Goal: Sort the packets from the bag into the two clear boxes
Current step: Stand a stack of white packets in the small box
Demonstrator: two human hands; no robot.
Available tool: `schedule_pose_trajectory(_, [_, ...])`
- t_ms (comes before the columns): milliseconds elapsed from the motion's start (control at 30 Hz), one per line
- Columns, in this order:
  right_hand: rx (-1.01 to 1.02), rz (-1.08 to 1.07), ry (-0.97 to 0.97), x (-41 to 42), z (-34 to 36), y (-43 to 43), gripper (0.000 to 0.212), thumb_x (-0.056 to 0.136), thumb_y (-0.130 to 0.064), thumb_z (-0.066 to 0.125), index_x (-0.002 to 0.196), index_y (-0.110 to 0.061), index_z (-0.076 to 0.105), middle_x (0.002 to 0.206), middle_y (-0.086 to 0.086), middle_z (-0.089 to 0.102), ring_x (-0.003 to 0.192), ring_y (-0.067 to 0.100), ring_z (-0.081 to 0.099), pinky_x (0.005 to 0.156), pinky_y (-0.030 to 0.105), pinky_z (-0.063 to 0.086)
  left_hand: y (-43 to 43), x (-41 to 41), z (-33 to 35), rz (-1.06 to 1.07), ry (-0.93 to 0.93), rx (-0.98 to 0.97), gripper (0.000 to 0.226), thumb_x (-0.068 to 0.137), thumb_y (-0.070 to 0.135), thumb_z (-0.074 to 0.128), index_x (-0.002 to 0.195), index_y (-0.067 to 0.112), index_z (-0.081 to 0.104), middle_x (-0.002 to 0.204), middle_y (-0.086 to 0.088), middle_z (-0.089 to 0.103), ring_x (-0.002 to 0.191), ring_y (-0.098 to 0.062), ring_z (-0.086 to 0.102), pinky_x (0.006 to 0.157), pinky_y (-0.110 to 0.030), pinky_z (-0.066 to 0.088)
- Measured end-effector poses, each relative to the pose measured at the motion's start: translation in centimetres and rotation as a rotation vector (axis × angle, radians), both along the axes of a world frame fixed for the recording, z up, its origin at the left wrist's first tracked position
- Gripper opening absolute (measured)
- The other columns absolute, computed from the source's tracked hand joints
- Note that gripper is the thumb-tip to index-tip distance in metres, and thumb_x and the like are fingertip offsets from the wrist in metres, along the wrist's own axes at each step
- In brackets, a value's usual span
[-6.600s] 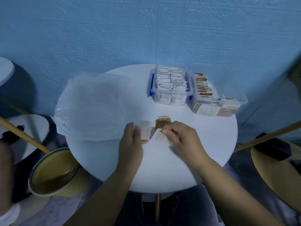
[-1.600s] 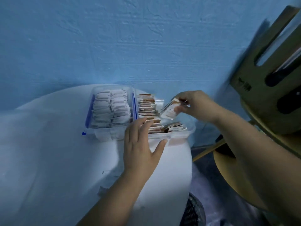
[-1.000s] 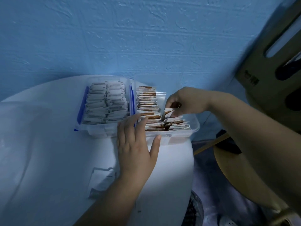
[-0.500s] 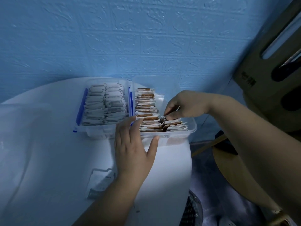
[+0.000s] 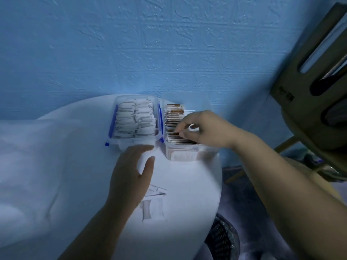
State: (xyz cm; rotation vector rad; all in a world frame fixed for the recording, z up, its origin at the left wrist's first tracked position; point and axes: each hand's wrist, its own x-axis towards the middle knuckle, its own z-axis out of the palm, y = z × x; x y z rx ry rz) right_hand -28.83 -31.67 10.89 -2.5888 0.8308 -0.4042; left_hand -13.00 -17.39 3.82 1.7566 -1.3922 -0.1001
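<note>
Tucking brown packets [image 5: 174, 136] into rt box [image 5: 187, 154]: rt hand [image 5: 206, 131] fingers [image 5: 181, 126] curled among them, grip unclear. Lt hand [image 5: 131, 167] flat, fingers released, beside lt box [image 5: 129, 142], prob. bracing on bench [image 5: 187, 184].

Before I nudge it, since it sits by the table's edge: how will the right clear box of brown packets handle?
Likely hefty: the right clear box looks packed with brown packets. Low and wide, it should slide on the table, not tip. A rightward push risks the edge.
</note>
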Motion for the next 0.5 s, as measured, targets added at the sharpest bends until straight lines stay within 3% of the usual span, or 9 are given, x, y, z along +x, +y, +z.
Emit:
schedule_pose_trajectory(100, [-0.001, 0.13, -0.145, 1.5, -1.3, 4.3, 0.015, 0.085, -0.015, 0.062, 0.097, -0.013, 0.072, 0.094, 0.001, 0.071, 0.085, 0.008, 0.059, 0.077, 0.02, 0.046, 2.5, 2.2, -1.9, -0.005, -0.103, 0.093, 0.029, 0.087, 0.027, 0.056, 0.105, 0.007, 0.065, 0.111, -0.011, 0.065, 0.103, -0.029, 0.06, 0.093, -0.035, 0.039])
schedule_pose_trajectory(167, [-0.041, 0.182, -0.144, 2.3, -3.0, 6.6, 0.018, 0.084, -0.02, 0.061, 0.097, -0.015, 0.072, 0.096, -0.001, 0.071, 0.088, 0.006, 0.057, 0.079, 0.013, 0.039, 3.8, 3.3, -3.9, -0.071, -0.262, 0.157, 0.042, 0.083, 0.034, 0.045, 0.11, 0.007, 0.063, 0.115, -0.013, 0.064, 0.106, -0.03, 0.059, 0.092, -0.041, 0.041])
schedule_pose_trajectory(267, [-0.046, 0.178, -0.165, 2.7, -5.9, 9.2, 0.02, 0.083, -0.024, 0.061, 0.1, -0.018, 0.071, 0.102, -0.003, 0.069, 0.095, 0.009, 0.057, 0.087, 0.011, 0.035, 5.2, 4.1, -5.5, -0.175, -0.445, 0.244, 0.044, 0.083, 0.035, 0.041, 0.114, 0.012, 0.061, 0.118, -0.009, 0.064, 0.109, -0.031, 0.06, 0.084, -0.052, 0.048])
schedule_pose_trajectory(333, [0.037, 0.164, -0.127, 2.7, -7.7, 10.6, 0.033, 0.084, -0.031, 0.065, 0.114, -0.019, 0.065, 0.12, -0.003, 0.062, 0.113, 0.008, 0.051, 0.098, 0.013, 0.033, 5.8, 4.6, -5.7, -0.189, -0.507, 0.287, 0.044, 0.083, 0.036, 0.039, 0.113, 0.014, 0.064, 0.118, -0.007, 0.065, 0.108, -0.032, 0.061, 0.084, -0.051, 0.047])
schedule_pose_trajectory(433, [0.087, 0.118, 0.039, 2.6, -10.5, 12.4, 0.063, 0.083, -0.044, 0.063, 0.137, -0.019, 0.044, 0.148, -0.002, 0.035, 0.138, 0.009, 0.026, 0.114, 0.019, 0.015, 6.8, 5.2, -5.5, -0.17, -0.463, 0.27, 0.045, 0.081, 0.037, 0.042, 0.106, 0.009, 0.067, 0.112, -0.008, 0.067, 0.104, -0.029, 0.063, 0.086, -0.046, 0.047])
schedule_pose_trajectory(500, [0.056, 0.057, 0.011, 2.6, -11.6, 13.2, 0.064, 0.084, -0.043, 0.063, 0.139, -0.021, 0.04, 0.148, -0.005, 0.034, 0.14, 0.009, 0.023, 0.112, 0.012, 0.006, 7.7, 5.5, -5.5, -0.163, -0.384, 0.224, 0.046, 0.078, 0.039, 0.046, 0.104, 0.007, 0.067, 0.107, -0.009, 0.067, 0.104, -0.024, 0.061, 0.089, -0.029, 0.046])
